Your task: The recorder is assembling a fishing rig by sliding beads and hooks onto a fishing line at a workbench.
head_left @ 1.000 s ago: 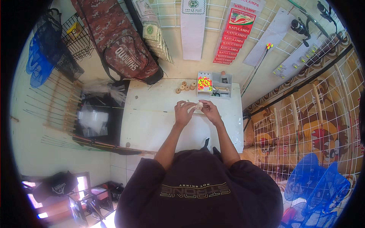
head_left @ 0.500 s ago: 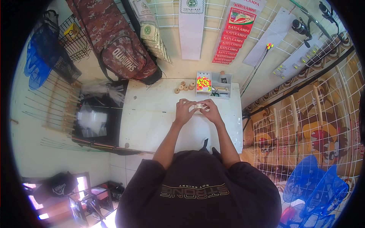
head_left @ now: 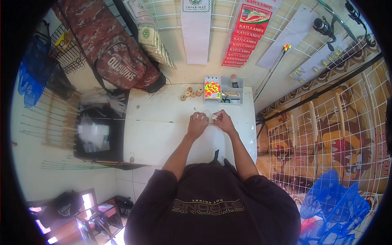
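Over the white table (head_left: pixel 151 139), my two hands are close together. My right hand (head_left: pixel 224 122) is closed, with a small pale spool (head_left: pixel 214 116) between its fingers. Just left of it, my left hand (head_left: pixel 197 125) has its fingers bent and pressed down, and what they hold is too small to make out. A thin loop of thread or line arcs up between the hands. Beyond them, several small wooden spools (head_left: pixel 192 94) stand grouped on the table. Right of these sits a grey compartment box (head_left: pixel 243 90) with bright red and yellow beads or floats (head_left: pixel 212 89) in one section.
A camouflage rod bag (head_left: pixel 118 61) leans at the back left. Beside the table's left end is a black surface with clear plastic bags (head_left: pixel 94 134). Packets (head_left: pixel 241 45) hang on the back wall grid. Thin rods (head_left: pixel 269 73) stand behind the right corner; blue nets (head_left: pixel 335 204) hang lower right.
Both hands were on the spool; now the left hand has drawn off it to the left, and the right holds it alone. The view has shifted slightly.
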{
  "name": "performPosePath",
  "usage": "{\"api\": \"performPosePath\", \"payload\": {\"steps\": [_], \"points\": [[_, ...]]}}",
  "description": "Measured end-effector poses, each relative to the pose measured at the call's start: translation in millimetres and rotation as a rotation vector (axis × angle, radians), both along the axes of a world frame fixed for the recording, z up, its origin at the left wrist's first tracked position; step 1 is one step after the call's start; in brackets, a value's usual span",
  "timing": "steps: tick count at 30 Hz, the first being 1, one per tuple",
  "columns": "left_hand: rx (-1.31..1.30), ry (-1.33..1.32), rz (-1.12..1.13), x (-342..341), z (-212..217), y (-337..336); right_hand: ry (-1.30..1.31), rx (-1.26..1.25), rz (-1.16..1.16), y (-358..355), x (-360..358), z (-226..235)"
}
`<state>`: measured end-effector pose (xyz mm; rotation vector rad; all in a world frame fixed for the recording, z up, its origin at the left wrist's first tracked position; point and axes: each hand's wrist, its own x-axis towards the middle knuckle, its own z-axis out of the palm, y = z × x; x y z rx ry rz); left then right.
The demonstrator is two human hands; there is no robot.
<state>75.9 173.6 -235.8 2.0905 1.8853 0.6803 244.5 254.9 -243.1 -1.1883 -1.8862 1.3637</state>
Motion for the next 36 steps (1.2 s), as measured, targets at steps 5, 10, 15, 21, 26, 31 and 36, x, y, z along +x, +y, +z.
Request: {"api": "performPosePath", "payload": {"steps": [5,10,15,21,26,31,36], "points": [[-0.104,0.136,-0.029,7,-20,-5,-0.037,-0.063,-0.030,1,2,-7],[-0.051,0.222,-0.031,12,-33,0,-0.025,-0.058,-0.018,2,3,-16],[-0.013,0.270,-0.017,12,-39,10,-0.043,-0.033,-0.001,6,8,-22],[0.113,0.253,-0.060,9,-33,11,0.028,0.102,0.045,9,15,-20],[0.180,0.250,-0.082,7,-27,14,-0.053,0.130,0.028,12,11,-2],[0.186,0.212,-0.105,0,-25,16,-0.040,0.204,0.102,17,8,1],[0.150,0.203,-0.106,-4,-22,14,-0.014,0.231,0.159,11,7,8]]}}
